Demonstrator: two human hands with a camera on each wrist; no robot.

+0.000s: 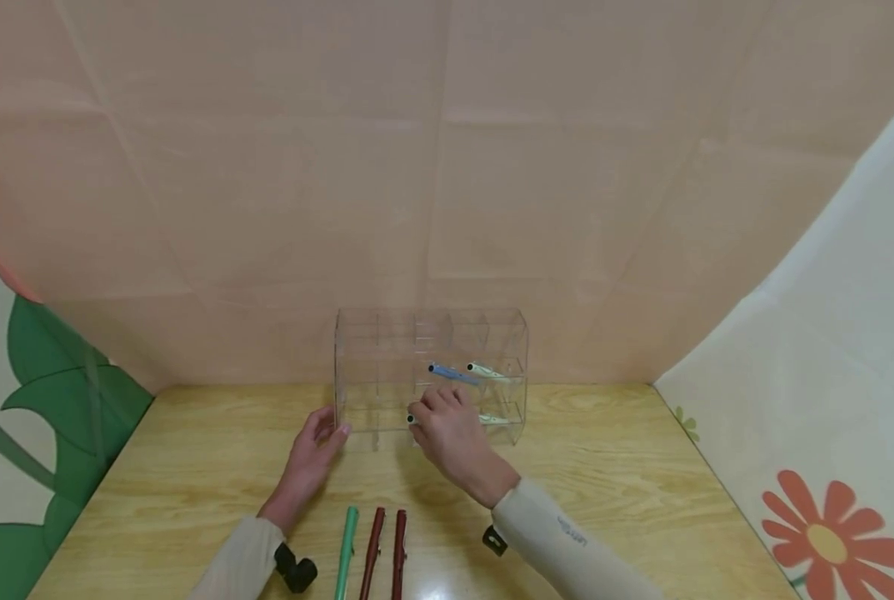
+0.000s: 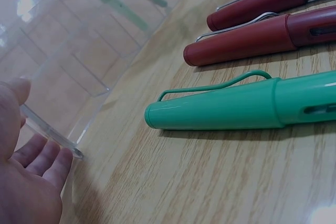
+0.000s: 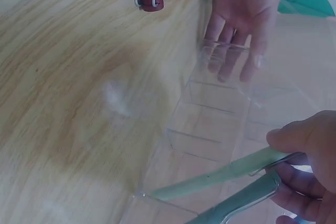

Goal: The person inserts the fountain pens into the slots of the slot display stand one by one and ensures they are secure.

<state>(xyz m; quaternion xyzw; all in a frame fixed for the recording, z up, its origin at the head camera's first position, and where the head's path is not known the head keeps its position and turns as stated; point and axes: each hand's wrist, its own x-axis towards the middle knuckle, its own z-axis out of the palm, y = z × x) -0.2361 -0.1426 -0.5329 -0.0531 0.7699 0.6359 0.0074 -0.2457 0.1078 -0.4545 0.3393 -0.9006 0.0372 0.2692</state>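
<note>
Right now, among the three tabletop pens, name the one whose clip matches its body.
The green pen: its clip is green too, while both dark red pens have silvery clips.

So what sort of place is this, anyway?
Probably an indoor work corner, screened off: there's a wood-grain table, a creased pinkish-tan sheet behind it, and a white sheet with a big red flower at one side. I can't tell which building.

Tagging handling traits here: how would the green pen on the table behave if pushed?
The green pen looks stiff, given its straight shape. Being rounded, it may start rolling, though the protruding clip would probably stop it.
</note>
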